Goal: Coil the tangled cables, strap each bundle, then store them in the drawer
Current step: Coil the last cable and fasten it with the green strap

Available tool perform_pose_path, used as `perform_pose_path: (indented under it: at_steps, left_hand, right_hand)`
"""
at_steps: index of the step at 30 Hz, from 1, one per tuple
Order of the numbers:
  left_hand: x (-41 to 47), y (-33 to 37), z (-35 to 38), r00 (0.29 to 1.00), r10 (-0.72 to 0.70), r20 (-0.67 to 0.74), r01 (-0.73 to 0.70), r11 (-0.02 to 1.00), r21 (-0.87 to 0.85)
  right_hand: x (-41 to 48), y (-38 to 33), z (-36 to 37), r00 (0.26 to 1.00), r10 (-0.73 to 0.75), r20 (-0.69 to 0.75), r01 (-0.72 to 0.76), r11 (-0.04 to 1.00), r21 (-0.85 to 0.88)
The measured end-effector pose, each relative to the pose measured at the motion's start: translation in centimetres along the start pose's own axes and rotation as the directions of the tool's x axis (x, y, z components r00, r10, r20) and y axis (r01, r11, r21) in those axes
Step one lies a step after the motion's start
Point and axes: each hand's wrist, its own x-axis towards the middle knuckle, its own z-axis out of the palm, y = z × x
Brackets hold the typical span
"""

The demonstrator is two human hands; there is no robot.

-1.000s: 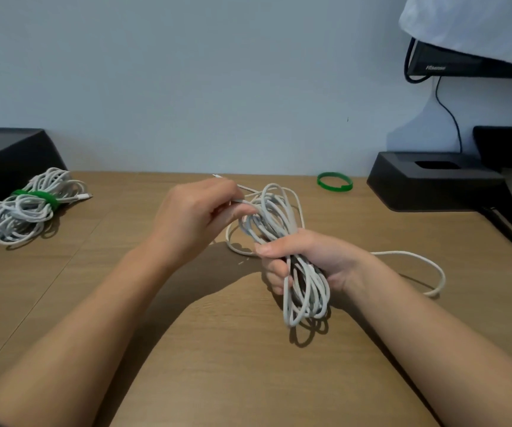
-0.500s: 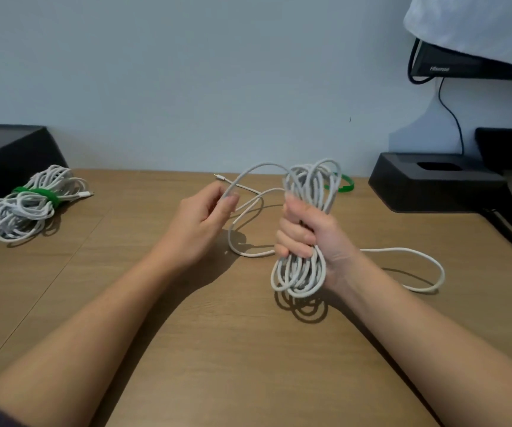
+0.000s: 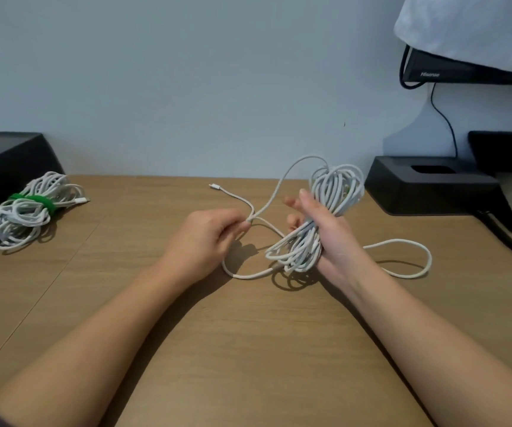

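My bare forearms reach over a wooden bench [image 3: 248,349]. My left hand [image 3: 208,235] has its fingers [image 3: 239,226] pinched on a free stretch of white cable [image 3: 263,205]. At 3 o'clock from it, my right hand [image 3: 331,245] grasps the coil [image 3: 334,192] only loosely, with the thumb laid over the near side. The fingers are fairly straight behind it, their tips showing at the coil's 9 o'clock edge. The loops cross that palm from 7 o'clock up to 1 o'clock and fan out at both ends. I judge the risk lies here: with so slack a hold, a tug from my left fingers could drag loops off the palm and spill the coil. The strands crossing by my left fingertips could also cinch into a knot. A slack loop [image 3: 418,260] on the bench, at 3 o'clock of my right hand, could snag too. Farther off, the plug end [image 3: 214,187] lies at 12 o'clock from my left hand. At 10 o'clock a bundle [image 3: 17,217] wrapped in a green strap [image 3: 33,200] rests on the bench.
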Motion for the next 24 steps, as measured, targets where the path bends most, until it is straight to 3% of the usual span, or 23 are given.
perform_pose_path:
  at_steps: [3, 6, 12, 15, 19, 21, 24]
  left_hand:
    - [-0.1, 0.3, 0.3, 0.985, 0.062, 0.162, -0.072, 0.996, 0.057]
    - [-0.1, 0.7, 0.1, 0.967, 0.096, 0.235, -0.109, 0.993, 0.041]
    - [-0.4, 0.5, -0.1, 0.970, 0.031, 0.240, -0.021, 0.999, -0.042]
    - [-0.3, -0.1, -0.9, 0.984, -0.042, 0.172, 0.054, 0.996, -0.068]
    - [0.0, -1.1, -1.9, 0.996, -0.058, 0.072, 0.064, 0.995, -0.081]
    - [0.1, -1.6, -2.2, 0.995, -0.101, 0.017, 0.103, 0.991, -0.091]
    - [0.0, -2.1, -2.5, 0.962, -0.271, 0.025, 0.267, 0.925, -0.271]
  right_hand:
    - [0.0, 0.1, 0.1, 0.999, -0.024, 0.039, 0.024, 1.000, -0.010]
    - [-0.3, -0.1, 0.3, 1.000, -0.001, 0.028, 0.000, 0.999, 0.047]
    - [0.1, -0.2, 0.1, 0.998, -0.027, 0.058, 0.014, 0.976, 0.218]
    - [0.0, -0.4, 0.1, 0.984, -0.042, 0.173, -0.017, 0.945, 0.328]
    - [0.0, -0.9, -0.2, 0.958, 0.102, 0.269, -0.209, 0.888, 0.409]
    - [0.3, -1.2, -1.0, 0.936, 0.245, 0.253, -0.317, 0.898, 0.306]
    - [0.5, -1.7, -2.2, 0.827, 0.475, 0.301, -0.510, 0.859, 0.044]
